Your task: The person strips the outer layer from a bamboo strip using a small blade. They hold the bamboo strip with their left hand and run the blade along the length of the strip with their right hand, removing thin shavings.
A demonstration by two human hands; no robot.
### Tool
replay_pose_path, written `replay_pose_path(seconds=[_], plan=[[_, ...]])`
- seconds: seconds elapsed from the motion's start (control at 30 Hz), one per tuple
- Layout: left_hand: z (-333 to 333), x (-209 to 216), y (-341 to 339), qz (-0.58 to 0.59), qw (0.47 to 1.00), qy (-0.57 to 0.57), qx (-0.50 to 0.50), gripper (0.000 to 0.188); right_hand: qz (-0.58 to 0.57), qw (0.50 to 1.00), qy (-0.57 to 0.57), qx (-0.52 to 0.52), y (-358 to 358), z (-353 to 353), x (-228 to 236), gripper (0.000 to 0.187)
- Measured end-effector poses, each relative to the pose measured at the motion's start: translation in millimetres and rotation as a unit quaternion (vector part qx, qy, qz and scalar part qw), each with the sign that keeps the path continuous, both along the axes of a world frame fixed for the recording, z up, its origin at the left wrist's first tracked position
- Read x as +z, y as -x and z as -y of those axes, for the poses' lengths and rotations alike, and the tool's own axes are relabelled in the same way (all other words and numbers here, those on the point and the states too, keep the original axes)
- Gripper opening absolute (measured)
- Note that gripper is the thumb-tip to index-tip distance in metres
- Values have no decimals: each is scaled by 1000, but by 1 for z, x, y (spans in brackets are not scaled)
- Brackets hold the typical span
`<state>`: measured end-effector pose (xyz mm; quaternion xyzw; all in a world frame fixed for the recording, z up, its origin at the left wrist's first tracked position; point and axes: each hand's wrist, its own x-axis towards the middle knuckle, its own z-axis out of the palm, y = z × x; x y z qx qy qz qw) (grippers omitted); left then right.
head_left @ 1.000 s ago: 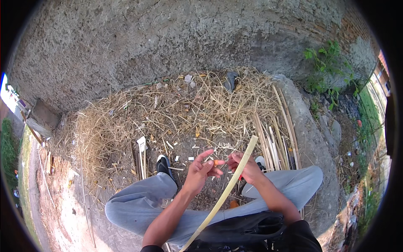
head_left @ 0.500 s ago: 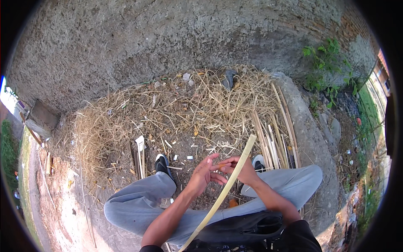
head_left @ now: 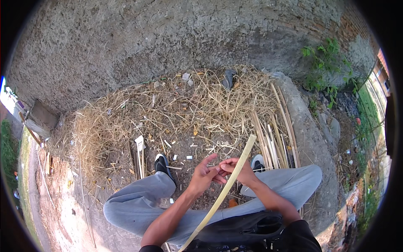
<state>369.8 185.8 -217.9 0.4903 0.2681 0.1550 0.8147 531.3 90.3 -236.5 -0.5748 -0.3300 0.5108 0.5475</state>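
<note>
In front of my lap, my left hand (head_left: pixel 204 175) and my right hand (head_left: pixel 242 171) meet. The left fingers are spread apart, and one digit reaches to the right fingertips. My right hand is closed in a pinch at that digit. Anything between the fingertips is too small to make out. A long, pale yellow flat strip (head_left: pixel 221 197), like split bamboo or wood, slants from my lap up across the right hand, hiding part of it. Whether any finger grips the strip, I cannot tell.
Bundled strips (head_left: pixel 273 147) lie beyond my right foot, and a pale-headed tool or stick (head_left: pixel 140 145) lies by my left foot. Dry straw (head_left: pixel 201 96) and cut scraps cover the ground up to a rough wall (head_left: pixel 168 38). A stone ledge (head_left: pixel 312 138) runs along the right.
My right hand has shifted slightly, and its fingertips now pinch at the left hand's digit. The left hand has turned a little. The pale strip has stayed in place.
</note>
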Motion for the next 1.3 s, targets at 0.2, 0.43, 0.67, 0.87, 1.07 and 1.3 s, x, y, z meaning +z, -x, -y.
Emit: replay_pose_path(seconds=[0.2,0.43,0.67,0.87,1.07,1.3], plan=[[2,0,1,2,998,-55,-10,61,-133,990,21,-33,2,-3,5,26],[6,9,1,-92,969,-223,-46,72,-74,997,30,4,-2,0,-4,23],[8,3,4,-49,892,-446,-47,84,-209,977,43,-13,-3,-3,-3,21],[7,-5,9,-138,744,-649,-80,88,-212,977,-19,30,-12,0,-15,19],[-1,-6,12,-37,683,-728,-47,91,-116,988,-54,91,-19,4,0,25],[2,-4,12,-11,705,-708,-35,85,-11,996,-32,83,-15,6,12,27]])
